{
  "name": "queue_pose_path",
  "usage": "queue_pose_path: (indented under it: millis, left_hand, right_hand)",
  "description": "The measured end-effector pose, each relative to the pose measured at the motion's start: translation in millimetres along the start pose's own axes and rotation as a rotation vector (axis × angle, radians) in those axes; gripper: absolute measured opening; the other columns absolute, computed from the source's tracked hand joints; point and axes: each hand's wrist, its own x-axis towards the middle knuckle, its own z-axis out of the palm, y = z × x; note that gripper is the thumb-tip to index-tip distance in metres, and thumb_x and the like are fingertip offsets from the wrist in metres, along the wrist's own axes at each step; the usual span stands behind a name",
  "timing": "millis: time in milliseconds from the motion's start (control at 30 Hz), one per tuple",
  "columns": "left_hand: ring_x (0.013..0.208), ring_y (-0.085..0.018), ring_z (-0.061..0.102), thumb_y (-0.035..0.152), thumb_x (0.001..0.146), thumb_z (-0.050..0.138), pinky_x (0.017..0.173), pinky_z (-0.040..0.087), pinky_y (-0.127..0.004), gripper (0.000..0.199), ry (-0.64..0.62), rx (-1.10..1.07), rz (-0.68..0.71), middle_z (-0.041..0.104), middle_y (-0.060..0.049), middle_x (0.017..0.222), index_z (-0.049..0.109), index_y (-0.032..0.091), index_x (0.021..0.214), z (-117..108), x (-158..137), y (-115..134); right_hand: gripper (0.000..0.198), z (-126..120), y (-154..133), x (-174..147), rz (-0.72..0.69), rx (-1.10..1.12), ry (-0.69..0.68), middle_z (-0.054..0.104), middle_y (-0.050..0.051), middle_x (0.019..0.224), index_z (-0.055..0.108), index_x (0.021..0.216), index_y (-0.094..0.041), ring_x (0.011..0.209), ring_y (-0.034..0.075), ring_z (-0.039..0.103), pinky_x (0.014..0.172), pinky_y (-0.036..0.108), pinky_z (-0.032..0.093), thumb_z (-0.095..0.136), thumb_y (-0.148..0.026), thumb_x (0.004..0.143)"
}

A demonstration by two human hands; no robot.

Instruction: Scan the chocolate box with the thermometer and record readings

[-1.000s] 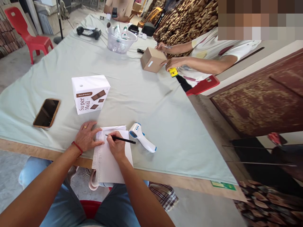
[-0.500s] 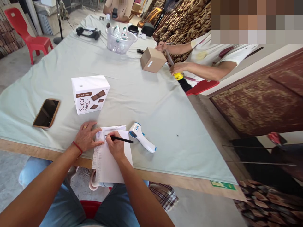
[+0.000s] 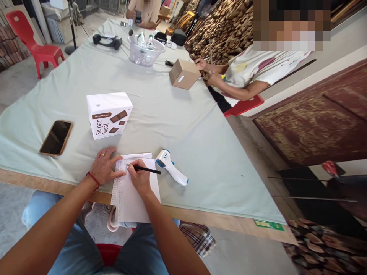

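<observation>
My right hand (image 3: pixel 140 177) is closed around a black pen (image 3: pixel 150 169), its tip on the upper part of a white notebook (image 3: pixel 137 204). Small handwriting runs down the page's left edge. My left hand (image 3: pixel 106 167) lies with fingers spread at the notebook's upper left, thumb and fingertips touching the paper. Just right of the notebook rests a white and blue infrared thermometer (image 3: pixel 172 168). Beyond my left hand stands a white "Su-per Meal" box (image 3: pixel 110 114), and a phone (image 3: pixel 56 137) lies screen up to its left.
A clear plastic basket (image 3: pixel 145 55) with bottles stands farther back. Near a cardboard box (image 3: pixel 184 74), a co-worker's hands (image 3: pixel 213 76) are busy at the table's right edge. Another person (image 3: pixel 146 15) sits at the far end. A red chair (image 3: pixel 33 44) is at the left.
The co-worker at the right has drawn their hands together, and the yellow item there is now mostly hidden. My hands, pen and notebook look nearly unmoved.
</observation>
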Motion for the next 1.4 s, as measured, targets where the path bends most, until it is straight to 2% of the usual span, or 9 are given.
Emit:
queue_pose_path:
  millis: [367,1167,1333,1400]
  left_hand:
    - [0.125,-0.033,0.046,0.057,0.071,0.075,0.107,0.036,-0.050,0.058,0.001,0.018,0.008,0.051,-0.013,0.134,0.065,0.023,0.116,0.6,-0.1,-0.3]
    - [0.125,-0.032,0.046,0.056,0.071,0.075,0.108,0.035,-0.050,0.056,0.005,0.008,0.007,0.051,-0.012,0.133,0.065,0.024,0.116,0.4,-0.2,-1.5]
    - [0.124,-0.032,0.047,0.058,0.071,0.075,0.107,0.036,-0.050,0.056,0.011,0.010,0.006,0.052,-0.012,0.132,0.066,0.024,0.115,0.7,0.2,-2.5]
    - [0.124,-0.033,0.047,0.057,0.071,0.075,0.106,0.037,-0.051,0.055,0.011,0.019,0.003,0.052,-0.013,0.132,0.066,0.024,0.114,0.4,0.2,-2.7]
  right_hand:
    - [0.009,0.0,-2.6,-1.0,0.050,0.036,0.065,0.054,-0.003,0.060,0.052,0.066,-0.023,0.061,0.015,0.050,0.063,0.030,0.044,0.053,-0.030,0.071]
    - [0.009,-0.3,-0.5,-0.7,0.024,0.009,0.030,0.051,-0.005,0.059,0.049,0.064,-0.023,0.058,0.014,0.046,0.058,0.028,0.041,0.052,-0.029,0.071]
    - [0.010,-5.1,-5.3,-1.6,-0.017,0.038,0.095,0.053,-0.004,0.063,0.051,0.070,-0.023,0.060,0.014,0.050,0.060,0.028,0.044,0.052,-0.029,0.078]
    - [0.010,-14.1,-7.1,0.4,-0.083,-0.017,0.111,0.058,-0.001,0.071,0.056,0.077,-0.022,0.067,0.015,0.054,0.065,0.030,0.047,0.051,-0.029,0.083]
